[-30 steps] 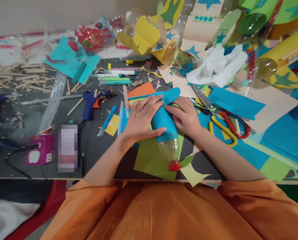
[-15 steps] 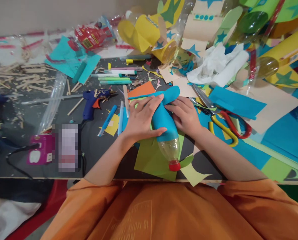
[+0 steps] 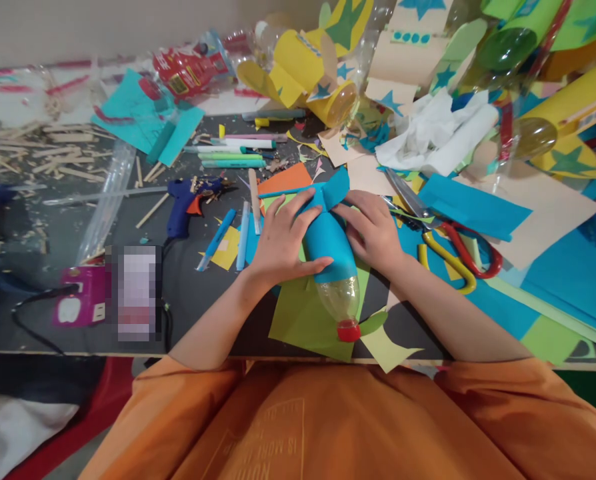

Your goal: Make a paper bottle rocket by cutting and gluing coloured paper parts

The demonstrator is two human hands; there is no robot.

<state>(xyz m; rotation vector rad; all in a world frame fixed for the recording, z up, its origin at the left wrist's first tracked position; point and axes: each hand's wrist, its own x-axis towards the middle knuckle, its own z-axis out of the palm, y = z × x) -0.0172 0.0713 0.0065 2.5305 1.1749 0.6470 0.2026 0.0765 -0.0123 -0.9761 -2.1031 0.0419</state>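
Note:
A clear plastic bottle (image 3: 342, 300) with a red cap (image 3: 349, 330) lies on the table, cap toward me, its body wrapped in blue paper (image 3: 329, 247). My left hand (image 3: 284, 239) curls over the left side of the blue wrap, thumb pressed along its lower edge. My right hand (image 3: 371, 231) grips the right side near the far end. A blue paper fin (image 3: 334, 190) sticks up at the far end between my fingertips. Green paper (image 3: 303, 317) lies under the bottle.
Red and yellow scissors (image 3: 445, 243) lie right of my right hand. A blue glue gun (image 3: 188, 203) and markers (image 3: 233, 157) lie to the left. Decorated paper-covered bottles (image 3: 308, 67), crumpled tissue (image 3: 433, 133), wooden sticks (image 3: 53, 157) and paper scraps crowd the far side. The table edge runs near my chest.
The blue fin at the bottle's far end has been folded up and looks shorter. My fingertips shifted slightly toward it; the bottle stays in place.

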